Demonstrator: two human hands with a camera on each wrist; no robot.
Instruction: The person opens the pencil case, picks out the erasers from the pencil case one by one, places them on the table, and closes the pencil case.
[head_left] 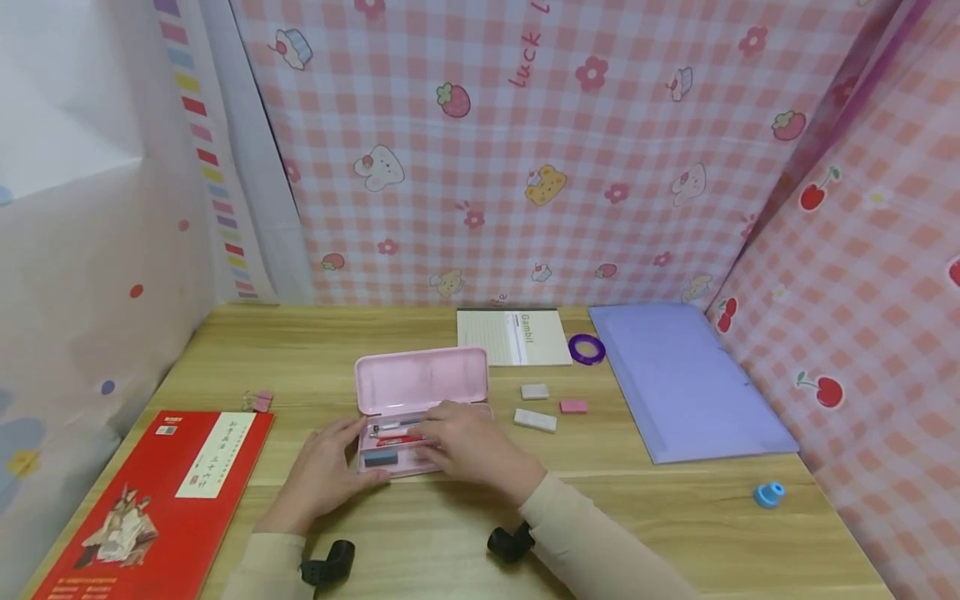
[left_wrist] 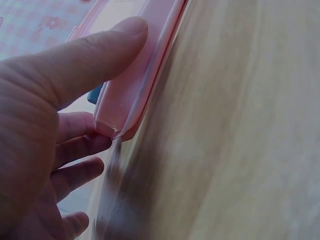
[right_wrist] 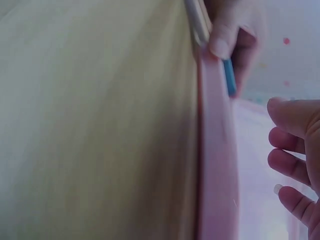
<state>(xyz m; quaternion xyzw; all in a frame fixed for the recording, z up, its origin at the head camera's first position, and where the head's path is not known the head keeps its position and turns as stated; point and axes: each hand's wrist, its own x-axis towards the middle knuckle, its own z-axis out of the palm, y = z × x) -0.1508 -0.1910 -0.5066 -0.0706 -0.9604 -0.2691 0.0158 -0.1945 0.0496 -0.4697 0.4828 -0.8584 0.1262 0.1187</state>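
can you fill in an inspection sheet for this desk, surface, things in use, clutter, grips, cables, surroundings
Surface: wood-grain table
Job's things: pink pencil case, lid open; pens and a blue-grey block inside
Clutter: red book and pink clip to the left; notepad, purple ring and lilac folder farther back and right; two white blocks and a pink block right of the case; small blue piece at far right
Left grip: holds the case's left end, thumb at its front edge
Right grip: over the case; no held item seen
Cables: nothing seen
Surroundings: checked cloth behind and right; pale sheet left
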